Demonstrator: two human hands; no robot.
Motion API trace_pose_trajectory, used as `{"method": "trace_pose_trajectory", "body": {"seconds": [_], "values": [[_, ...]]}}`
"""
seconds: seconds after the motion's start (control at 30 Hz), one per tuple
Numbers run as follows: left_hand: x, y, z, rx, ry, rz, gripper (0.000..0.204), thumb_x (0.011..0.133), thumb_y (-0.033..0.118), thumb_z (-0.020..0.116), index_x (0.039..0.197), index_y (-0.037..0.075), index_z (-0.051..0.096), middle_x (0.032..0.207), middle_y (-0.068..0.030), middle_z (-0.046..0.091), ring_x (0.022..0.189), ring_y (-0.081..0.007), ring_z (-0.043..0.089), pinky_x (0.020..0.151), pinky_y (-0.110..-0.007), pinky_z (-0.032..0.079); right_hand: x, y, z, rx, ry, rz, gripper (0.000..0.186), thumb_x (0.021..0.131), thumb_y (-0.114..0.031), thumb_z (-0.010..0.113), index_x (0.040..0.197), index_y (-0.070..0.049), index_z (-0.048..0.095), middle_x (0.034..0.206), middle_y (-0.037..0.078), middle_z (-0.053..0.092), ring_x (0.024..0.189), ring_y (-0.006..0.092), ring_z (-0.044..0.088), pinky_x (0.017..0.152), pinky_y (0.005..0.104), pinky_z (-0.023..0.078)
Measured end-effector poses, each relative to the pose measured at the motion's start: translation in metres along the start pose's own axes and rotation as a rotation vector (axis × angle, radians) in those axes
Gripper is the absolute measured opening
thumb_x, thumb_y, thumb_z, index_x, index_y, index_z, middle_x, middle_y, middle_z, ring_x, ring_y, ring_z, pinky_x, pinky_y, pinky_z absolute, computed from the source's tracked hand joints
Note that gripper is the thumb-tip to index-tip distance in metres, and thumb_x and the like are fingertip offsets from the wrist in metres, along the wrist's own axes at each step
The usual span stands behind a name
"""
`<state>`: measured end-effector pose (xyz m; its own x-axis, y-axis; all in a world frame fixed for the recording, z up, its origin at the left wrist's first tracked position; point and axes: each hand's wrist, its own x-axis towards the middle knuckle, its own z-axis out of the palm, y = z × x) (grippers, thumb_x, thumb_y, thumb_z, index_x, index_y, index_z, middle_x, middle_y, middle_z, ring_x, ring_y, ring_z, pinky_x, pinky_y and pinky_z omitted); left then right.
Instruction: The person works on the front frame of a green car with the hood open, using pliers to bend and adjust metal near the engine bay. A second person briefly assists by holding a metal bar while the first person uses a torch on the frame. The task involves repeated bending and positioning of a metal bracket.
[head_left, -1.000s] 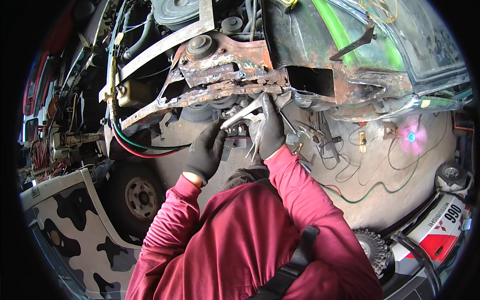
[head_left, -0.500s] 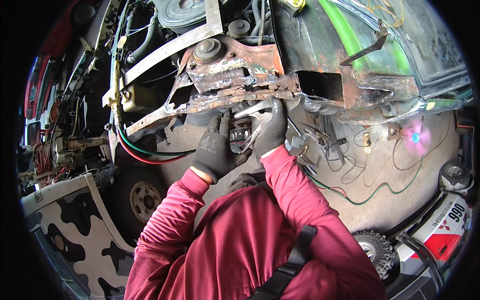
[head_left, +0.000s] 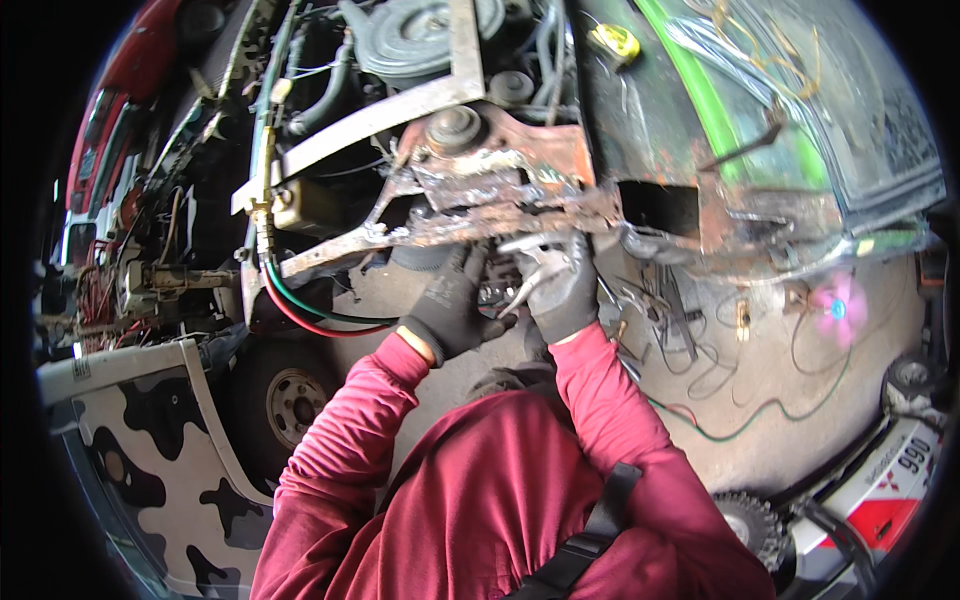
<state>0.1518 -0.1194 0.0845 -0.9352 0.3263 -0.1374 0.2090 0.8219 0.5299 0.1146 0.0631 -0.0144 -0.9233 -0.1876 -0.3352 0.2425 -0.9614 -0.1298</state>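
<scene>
My gloved right hand [head_left: 566, 298] is closed around locking pliers [head_left: 538, 272], just below the torn lower edge of a rusty inner fender panel [head_left: 500, 216]. The jaw end of the pliers lies close against that edge, but whether it bites on the metal I cannot tell. To the left of the tool, my gloved left hand [head_left: 446, 312] has its fingers stretched up toward the same edge, with the thumb apart. Its fingertips are partly lost in shadow under the panel, and no object shows in it.
A flat metal bar [head_left: 380, 118] crosses the engine bay beside a round air cleaner [head_left: 425, 35]. Green and red hoses [head_left: 310, 318] hang at the left. Tools [head_left: 655, 312] and cables lie on the floor at right, near a spinning pink fan [head_left: 838, 308]. A yellow tape measure [head_left: 614, 43] rests on the bodywork.
The view has shifted, so the whole scene sits lower and a little to the right. Both hands stay at the panel's edge, and the pliers remain in my right hand.
</scene>
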Motion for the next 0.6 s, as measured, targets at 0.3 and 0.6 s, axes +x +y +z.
{"method": "trace_pose_trajectory", "body": {"seconds": [0.3,0.6], "values": [[-0.002,-0.002,0.007,0.016,0.096,0.043,0.114,0.078,0.033,0.09,0.168,-0.004,0.03,0.16,-0.0367,0.045,0.15,-0.0559,0.044,0.126,-0.057,0.04,0.007,-0.001,0.0,-0.159,-0.014,0.119,0.043,0.11,-0.042,0.053,0.126,-0.004,0.066,0.127,0.017,0.073,0.12,0.0374,0.07,0.109,0.0552,0.055],[-0.003,-0.013,0.003,-0.012,0.001,0.058,0.117,0.078,0.045,0.091,0.168,-0.003,0.033,0.163,-0.0334,0.046,0.153,-0.0537,0.042,0.127,-0.065,0.029,-0.01,0.021,0.037,-0.272,-0.025,0.182,0.072,0.111,-0.068,0.048,0.15,-0.009,0.061,0.143,0.017,0.069,0.12,0.0386,0.071,0.106,0.054,0.059]]}}
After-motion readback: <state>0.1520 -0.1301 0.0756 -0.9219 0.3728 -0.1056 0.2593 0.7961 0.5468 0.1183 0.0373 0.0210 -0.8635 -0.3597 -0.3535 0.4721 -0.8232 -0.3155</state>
